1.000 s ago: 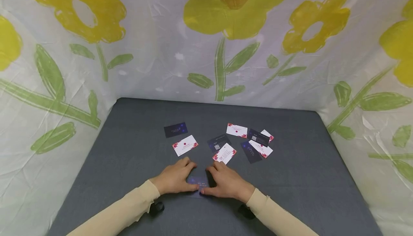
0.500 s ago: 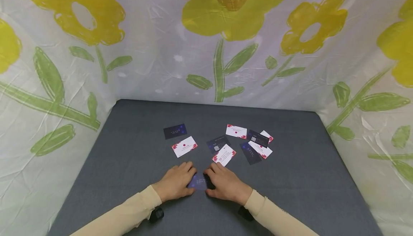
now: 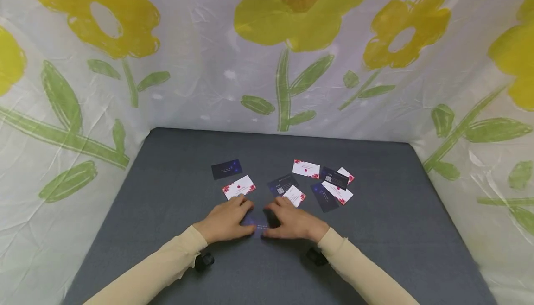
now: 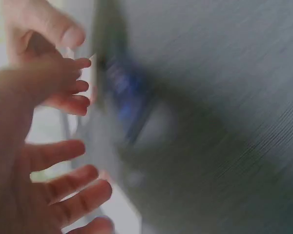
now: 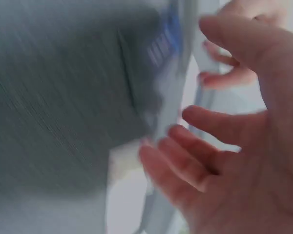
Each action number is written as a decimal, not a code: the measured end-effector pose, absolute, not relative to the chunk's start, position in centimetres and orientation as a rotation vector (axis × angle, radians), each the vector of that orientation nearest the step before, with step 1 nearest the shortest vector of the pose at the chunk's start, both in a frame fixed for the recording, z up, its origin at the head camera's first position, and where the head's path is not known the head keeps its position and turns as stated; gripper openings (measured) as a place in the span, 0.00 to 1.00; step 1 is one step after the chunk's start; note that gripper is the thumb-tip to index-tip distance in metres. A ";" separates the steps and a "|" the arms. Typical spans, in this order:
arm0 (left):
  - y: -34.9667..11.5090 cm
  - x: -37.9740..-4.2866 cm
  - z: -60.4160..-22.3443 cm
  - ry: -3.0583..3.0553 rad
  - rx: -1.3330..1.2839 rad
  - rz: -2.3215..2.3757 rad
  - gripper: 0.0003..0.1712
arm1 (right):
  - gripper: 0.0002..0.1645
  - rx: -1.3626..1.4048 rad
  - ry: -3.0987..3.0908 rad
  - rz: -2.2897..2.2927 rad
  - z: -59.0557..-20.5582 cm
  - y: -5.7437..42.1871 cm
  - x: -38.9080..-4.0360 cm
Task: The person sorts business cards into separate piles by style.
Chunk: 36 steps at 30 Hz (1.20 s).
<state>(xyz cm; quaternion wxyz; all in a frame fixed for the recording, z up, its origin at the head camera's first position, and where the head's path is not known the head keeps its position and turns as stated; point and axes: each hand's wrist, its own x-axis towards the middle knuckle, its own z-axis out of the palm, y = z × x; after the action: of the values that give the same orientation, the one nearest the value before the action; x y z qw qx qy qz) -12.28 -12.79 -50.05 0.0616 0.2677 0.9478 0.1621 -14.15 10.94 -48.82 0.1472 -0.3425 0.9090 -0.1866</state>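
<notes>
A dark blue business card (image 3: 259, 220) lies on the grey table between my two hands. My left hand (image 3: 225, 220) is on its left, fingers spread and loosely bent. My right hand (image 3: 297, 220) mirrors it on the right, fingertips in front of part of a white floral card (image 3: 295, 195). Both wrist views show gaps between the fingers and the blurred blue card (image 4: 129, 92), so neither hand grips it. Beyond the left fingertips sits another white floral card (image 3: 239, 186).
A dark card (image 3: 226, 169) lies at the back left. Toward the right are a dark card with a QR code (image 3: 280, 184), a white card (image 3: 306, 168) and an overlapping cluster of dark and white cards (image 3: 335, 178). Flower-printed cloth (image 3: 200, 87) hangs behind the table (image 3: 175, 156).
A second ago the thumbs met over the blue card; then they drew apart to its sides. Now both hands sit slightly farther forward in view, off the card.
</notes>
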 end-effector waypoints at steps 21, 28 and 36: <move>-18.3 -23.8 -49.8 2.814 0.114 0.299 0.36 | 0.34 -0.777 2.584 -0.132 -49.1 -0.3 -28.4; -17.7 -23.8 -49.9 2.853 0.128 0.283 0.36 | 0.28 -0.766 2.704 -0.015 -48.9 -1.0 -27.4; -17.7 -23.7 -50.2 2.868 0.121 0.349 0.37 | 0.35 -0.736 2.714 0.037 -49.3 -1.5 -27.2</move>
<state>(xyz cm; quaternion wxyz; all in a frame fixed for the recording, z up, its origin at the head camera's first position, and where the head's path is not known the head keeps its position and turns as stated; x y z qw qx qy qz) -23.69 -17.66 -50.24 0.1245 0.0415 0.9841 0.1197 -27.22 -1.46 -49.30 0.1637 -0.2582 0.9520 0.0129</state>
